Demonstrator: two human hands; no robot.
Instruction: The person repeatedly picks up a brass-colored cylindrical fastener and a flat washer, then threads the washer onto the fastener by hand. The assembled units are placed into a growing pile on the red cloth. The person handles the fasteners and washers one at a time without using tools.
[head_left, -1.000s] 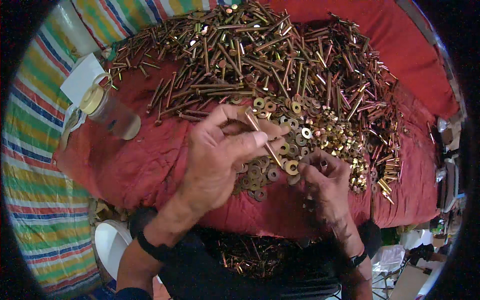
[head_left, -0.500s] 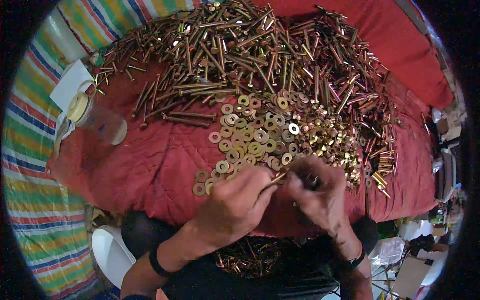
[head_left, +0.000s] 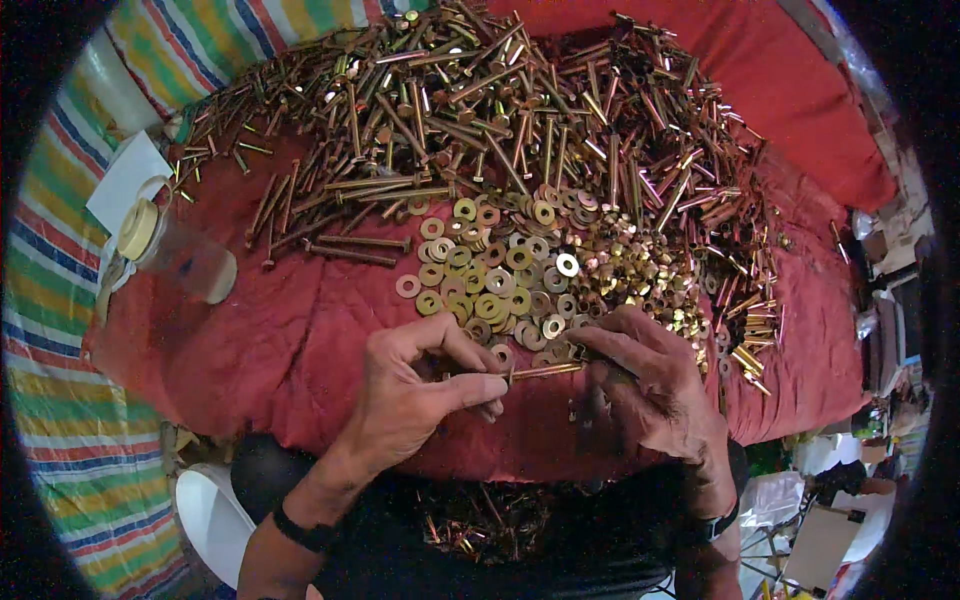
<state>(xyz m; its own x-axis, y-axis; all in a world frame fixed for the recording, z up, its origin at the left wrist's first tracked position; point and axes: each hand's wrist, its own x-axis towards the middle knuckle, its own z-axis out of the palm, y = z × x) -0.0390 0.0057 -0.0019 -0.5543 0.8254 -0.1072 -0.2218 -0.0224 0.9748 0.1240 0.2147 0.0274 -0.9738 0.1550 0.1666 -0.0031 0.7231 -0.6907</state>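
Left edge of the red cloth (head_left: 300, 330): clear jar (head_left: 185, 255) lying on its side, pale lid. Near front edge, left hand (head_left: 415, 395) pinching a brass bolt (head_left: 530, 372) by one end, bolt level. Right hand (head_left: 655, 385) closed narrow on the bolt's other end. Just behind: washers (head_left: 480, 270) spread flat. Far edge: heaped bolts (head_left: 520, 120).

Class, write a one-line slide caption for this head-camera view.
Left hand and right hand hold a brass bolt over red cloth beside washers.
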